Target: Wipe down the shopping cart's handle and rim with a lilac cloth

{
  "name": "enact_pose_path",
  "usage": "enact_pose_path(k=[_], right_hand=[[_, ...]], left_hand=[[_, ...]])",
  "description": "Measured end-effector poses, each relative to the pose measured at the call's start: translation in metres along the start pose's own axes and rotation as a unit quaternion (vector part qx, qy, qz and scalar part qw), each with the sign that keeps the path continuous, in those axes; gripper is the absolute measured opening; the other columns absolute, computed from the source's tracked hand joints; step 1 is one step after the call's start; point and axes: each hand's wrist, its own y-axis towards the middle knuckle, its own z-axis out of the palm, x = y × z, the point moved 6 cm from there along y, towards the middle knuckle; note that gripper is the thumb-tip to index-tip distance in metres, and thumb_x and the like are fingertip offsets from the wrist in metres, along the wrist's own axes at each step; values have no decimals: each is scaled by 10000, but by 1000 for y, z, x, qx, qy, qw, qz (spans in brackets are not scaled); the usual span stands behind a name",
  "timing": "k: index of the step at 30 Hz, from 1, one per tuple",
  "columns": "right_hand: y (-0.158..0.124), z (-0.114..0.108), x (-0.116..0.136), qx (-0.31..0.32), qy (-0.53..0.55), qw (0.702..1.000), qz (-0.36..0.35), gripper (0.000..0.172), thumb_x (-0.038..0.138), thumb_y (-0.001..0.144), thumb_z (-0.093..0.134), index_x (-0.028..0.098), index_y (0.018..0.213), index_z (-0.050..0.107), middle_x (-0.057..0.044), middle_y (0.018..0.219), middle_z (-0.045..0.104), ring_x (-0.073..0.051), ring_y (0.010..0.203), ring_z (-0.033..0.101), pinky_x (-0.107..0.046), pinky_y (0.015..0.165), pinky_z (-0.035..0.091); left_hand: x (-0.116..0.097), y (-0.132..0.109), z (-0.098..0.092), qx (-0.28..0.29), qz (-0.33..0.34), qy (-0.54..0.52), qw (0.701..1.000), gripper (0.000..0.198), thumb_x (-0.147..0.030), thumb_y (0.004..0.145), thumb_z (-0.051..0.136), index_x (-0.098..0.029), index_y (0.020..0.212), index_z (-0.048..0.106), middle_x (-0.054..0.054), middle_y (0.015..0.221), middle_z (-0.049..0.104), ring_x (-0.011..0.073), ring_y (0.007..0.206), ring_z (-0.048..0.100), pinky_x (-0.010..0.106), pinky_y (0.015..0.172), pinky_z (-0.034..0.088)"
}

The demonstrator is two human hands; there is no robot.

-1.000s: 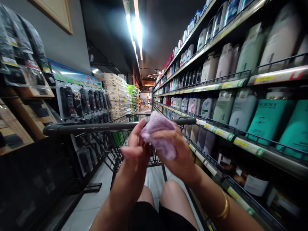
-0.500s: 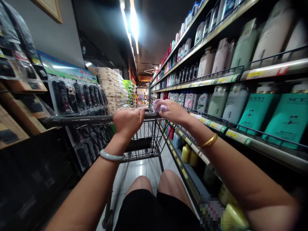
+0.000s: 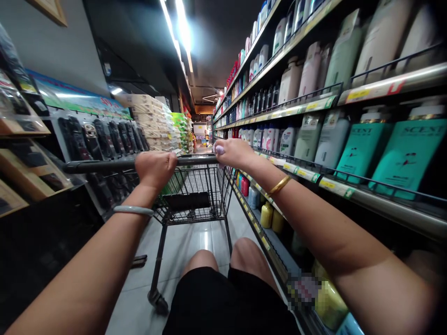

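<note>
A black wire shopping cart (image 3: 199, 186) stands in front of me, its dark handle bar (image 3: 101, 166) running across the view. My left hand (image 3: 155, 168) is wrapped round the bar left of its middle, a pale bangle on the wrist. Near the bar's right end is my right hand (image 3: 233, 152), closed, with a gold bangle on that wrist. A small part of a light purple cloth (image 3: 220, 150) shows between its fingers; the rest is hidden by the hand. Part of the cart's basket and one front-facing wheel (image 3: 158, 302) are visible.
Shelves (image 3: 366, 193) of bottles line the right side, close to my right arm; large teal pump bottles (image 3: 407, 156) stand there. On the left hang packaged dark goods (image 3: 99, 137), with stacked pale packages (image 3: 150, 121) beyond. The tiled aisle floor (image 3: 206, 239) runs ahead.
My left hand now appears farther left on the bar. My right hand has closed more over the cloth, which shows less. The cart has swung, showing more of its basket and frame.
</note>
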Motion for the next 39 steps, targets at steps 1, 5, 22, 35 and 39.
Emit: enact_pose_path(k=[1, 5, 22, 35, 39], right_hand=[[-1, 0, 5, -2, 0, 1000, -5, 302, 292, 885, 509, 222, 1078, 732, -105, 947, 746, -210, 795, 620, -338, 644, 311], [-4, -3, 20, -15, 22, 999, -32, 308, 294, 888, 522, 204, 1112, 713, -124, 1057, 727, -222, 886, 631, -332, 694, 360], [-12, 8, 7, -102, 407, 908, -7, 168, 109, 763, 603, 238, 830, 688, 19, 1141, 743, -155, 993, 687, -338, 962, 541], [-42, 75, 29, -320, 435, 841, 15, 297, 135, 768, 623, 238, 1037, 694, -11, 1131, 736, -177, 1147, 658, -342, 1094, 509], [-65, 95, 46, -376, 422, 809, 162, 344, 119, 757, 610, 211, 1082, 672, -54, 1142, 716, -188, 1113, 664, -329, 1029, 549]], left_hand=[[6, 0, 1, 16, 2, 5, 1000, 684, -410, 1030, 182, -127, 764, 745, 155, 788, 716, 246, 707, 576, 361, 647, 216], [23, 0, 1, 57, 16, 7, 998, 676, -439, 1042, 190, -106, 821, 736, 125, 827, 715, 202, 713, 526, 345, 641, 201], [-28, 10, -55, -66, 20, -233, 970, 623, -522, 1030, 304, -143, 1423, 605, 138, 1415, 636, 294, 1333, 539, 495, 1169, 361], [-54, -4, -64, 87, -15, -182, 979, 779, -719, 989, 248, -273, 1617, 363, 119, 1494, 593, 400, 1246, 630, 523, 920, 518], [-32, -12, -63, 79, -32, -150, 985, 691, -674, 996, 229, -311, 1409, 647, 83, 1228, 750, 367, 1080, 686, 396, 717, 461]])
